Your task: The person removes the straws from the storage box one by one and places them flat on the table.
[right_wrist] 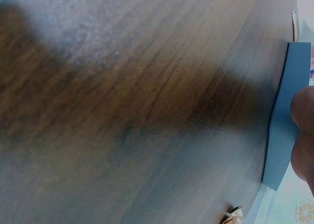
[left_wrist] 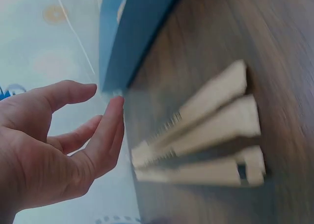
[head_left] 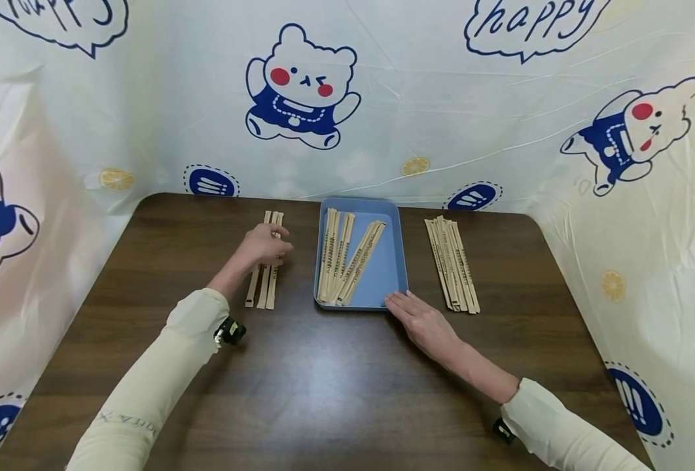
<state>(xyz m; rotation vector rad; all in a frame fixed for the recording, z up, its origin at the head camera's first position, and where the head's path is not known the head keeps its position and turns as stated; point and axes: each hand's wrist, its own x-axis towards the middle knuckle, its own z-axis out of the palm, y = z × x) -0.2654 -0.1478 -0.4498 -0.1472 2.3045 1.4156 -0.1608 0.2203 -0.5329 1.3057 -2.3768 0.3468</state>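
Note:
My left hand point(head_left: 265, 244) hovers over several paper-wrapped chopstick packets point(head_left: 263, 291) lying on the table left of the tray. In the left wrist view its thumb and fingers are apart, loosely bent, with nothing between them; three packets point(left_wrist: 216, 125) fan out beyond. A blue tray point(head_left: 383, 271) stands in the middle, holding more wrapped chopsticks point(head_left: 328, 258) along its left side and some slanted ones point(head_left: 362, 258). With extended fingers, my right hand point(head_left: 421, 320) touches the tray's near right corner. The right wrist view shows only fingertips point(right_wrist: 305, 135) against the tray wall point(right_wrist: 283, 121).
Another bunch of wrapped chopsticks point(head_left: 452, 265) lies on the table right of the tray. The brown wooden table point(head_left: 318, 379) ends at a pale printed cloth point(head_left: 394, 118) hanging behind and at both sides.

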